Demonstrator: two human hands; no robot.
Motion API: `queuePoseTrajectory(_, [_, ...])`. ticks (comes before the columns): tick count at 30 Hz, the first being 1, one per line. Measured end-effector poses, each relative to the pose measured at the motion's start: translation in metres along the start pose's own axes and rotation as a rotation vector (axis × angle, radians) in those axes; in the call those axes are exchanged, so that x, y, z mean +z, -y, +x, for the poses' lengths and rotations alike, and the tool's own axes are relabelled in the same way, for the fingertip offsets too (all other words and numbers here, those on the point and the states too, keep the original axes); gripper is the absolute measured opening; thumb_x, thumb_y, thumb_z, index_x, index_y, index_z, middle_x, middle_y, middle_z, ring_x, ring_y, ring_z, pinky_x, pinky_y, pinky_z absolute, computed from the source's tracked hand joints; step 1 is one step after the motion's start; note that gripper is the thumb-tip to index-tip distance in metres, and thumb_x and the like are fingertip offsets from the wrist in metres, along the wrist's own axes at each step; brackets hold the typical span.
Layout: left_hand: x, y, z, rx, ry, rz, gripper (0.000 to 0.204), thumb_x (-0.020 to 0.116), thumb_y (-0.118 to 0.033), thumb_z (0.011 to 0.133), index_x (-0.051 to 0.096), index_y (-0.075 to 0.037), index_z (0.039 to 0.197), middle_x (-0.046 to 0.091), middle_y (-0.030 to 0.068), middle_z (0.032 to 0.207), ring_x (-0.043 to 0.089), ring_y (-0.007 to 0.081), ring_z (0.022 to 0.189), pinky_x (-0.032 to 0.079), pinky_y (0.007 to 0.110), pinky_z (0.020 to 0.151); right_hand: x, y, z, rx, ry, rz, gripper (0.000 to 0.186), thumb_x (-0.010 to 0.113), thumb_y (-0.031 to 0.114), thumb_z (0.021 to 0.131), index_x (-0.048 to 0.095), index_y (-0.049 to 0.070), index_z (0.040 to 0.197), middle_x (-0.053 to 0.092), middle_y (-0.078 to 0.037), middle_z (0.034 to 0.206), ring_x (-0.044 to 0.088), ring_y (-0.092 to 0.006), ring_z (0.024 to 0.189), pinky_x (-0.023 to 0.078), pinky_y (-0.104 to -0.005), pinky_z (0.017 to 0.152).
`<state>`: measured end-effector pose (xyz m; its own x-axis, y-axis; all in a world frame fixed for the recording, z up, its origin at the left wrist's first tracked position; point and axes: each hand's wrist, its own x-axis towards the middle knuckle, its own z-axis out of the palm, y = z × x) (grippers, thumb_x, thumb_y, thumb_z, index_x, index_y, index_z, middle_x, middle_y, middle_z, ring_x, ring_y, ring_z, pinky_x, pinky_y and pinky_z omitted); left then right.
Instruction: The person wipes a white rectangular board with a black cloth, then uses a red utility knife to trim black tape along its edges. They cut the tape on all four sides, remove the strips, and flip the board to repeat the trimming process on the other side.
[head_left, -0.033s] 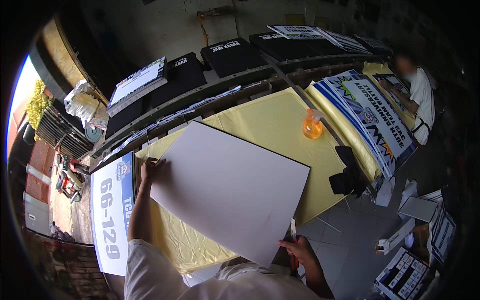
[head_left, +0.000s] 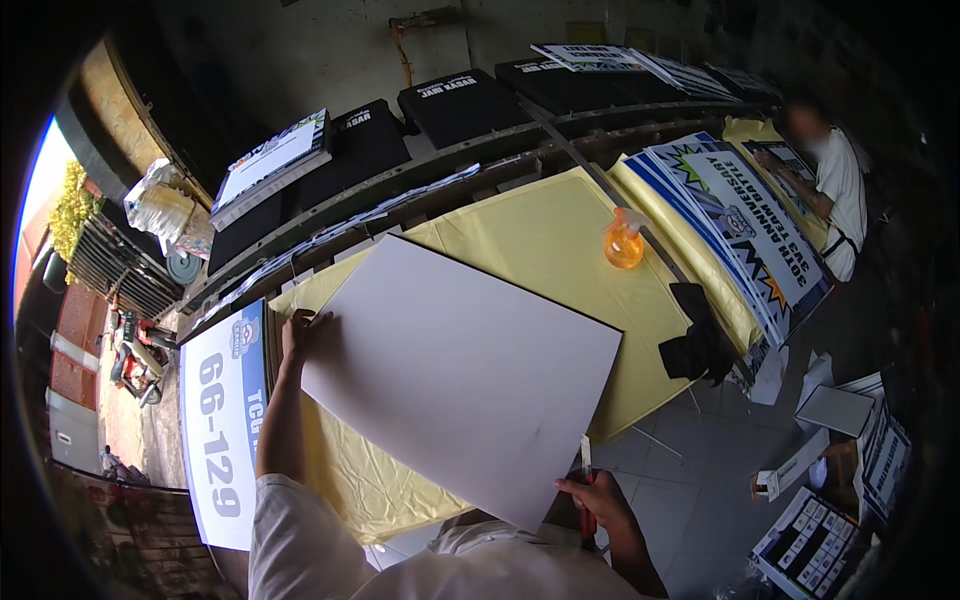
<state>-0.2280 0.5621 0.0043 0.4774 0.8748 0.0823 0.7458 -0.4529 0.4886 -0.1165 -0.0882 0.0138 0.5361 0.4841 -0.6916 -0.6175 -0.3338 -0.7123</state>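
A large blank white board (head_left: 465,375) lies slantwise across the yellow-covered table in front of me, its lower corner near my body. My left hand (head_left: 303,338) grips the board's left edge, fingers closed around it. Down at the lower right, my right hand (head_left: 597,500) is closed on a red utility knife (head_left: 587,520). The knife's blade points up, close beside the board's right edge; I cannot tell whether it touches. The yellow sheet (head_left: 520,230) shows behind the board and again below it.
An orange spray bottle (head_left: 624,247) and a black cloth-like item (head_left: 690,340) are at the table's right. Printed boards (head_left: 215,430) lie at left, with another stack (head_left: 745,225) at right. A person (head_left: 835,190) works at far right. Boxes and panels (head_left: 805,540) litter the floor.
The view has shifted very slightly. My hands, the board and the knife keep practically the same places.
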Motion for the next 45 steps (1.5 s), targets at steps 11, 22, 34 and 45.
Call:
queuePoseTrajectory(11, [-0.001, -0.074, 0.049, 0.352, 0.052, 0.128, 0.077, 0.077, -0.063, 0.078, 0.066, -0.009, 0.131, 0.058, 0.0201, 0.142, 0.055, 0.0347, 0.131, 0.045, 0.046, 0.109, 0.11, -0.04, -0.04, -0.239, -0.051, -0.253, 0.085, 0.087, 0.024, 0.081, 0.032, -0.005, 0.139, 0.073, -0.011, 0.1, 0.069, -0.0153, 0.078, 0.053, -0.0313, 0.067])
queuePoseTrajectory(22, [0.083, -0.172, -0.134, 0.556, 0.393, 0.258, 0.106, 0.061, -0.081, 0.08, 0.036, -0.016, 0.159, 0.014, 0.0297, 0.166, 0.005, 0.0569, 0.151, 0.014, 0.075, 0.115, 0.137, -0.098, -0.007, -0.379, 0.165, -0.457, 0.035, 0.082, 0.037, 0.085, 0.073, 0.005, 0.092, 0.062, -0.003, 0.074, 0.059, -0.0122, 0.07, 0.049, -0.0321, 0.068])
queuePoseTrajectory(34, [0.098, -0.173, -0.14, 0.692, 0.251, 0.302, 0.102, 0.064, -0.079, 0.08, 0.037, -0.017, 0.157, 0.02, 0.0267, 0.162, 0.018, 0.0535, 0.145, 0.023, 0.067, 0.112, 0.03, -0.019, -0.049, -0.251, -0.077, 0.338, 0.035, 0.063, 0.007, 0.096, 0.05, -0.002, 0.128, 0.066, -0.012, 0.092, 0.065, -0.0184, 0.067, 0.053, -0.032, 0.062])
queuePoseTrajectory(45, [0.081, -0.197, -0.139, 0.565, 0.414, 0.401, 0.101, 0.064, -0.072, 0.086, 0.022, -0.021, 0.163, 0.011, 0.0252, 0.168, 0.005, 0.0517, 0.154, 0.015, 0.068, 0.12, -0.083, 0.048, -0.07, -0.387, -0.321, 0.337, 0.045, 0.061, 0.016, 0.102, 0.04, 0.001, 0.139, 0.066, -0.019, 0.125, 0.075, -0.0302, 0.088, 0.065, -0.039, 0.074])
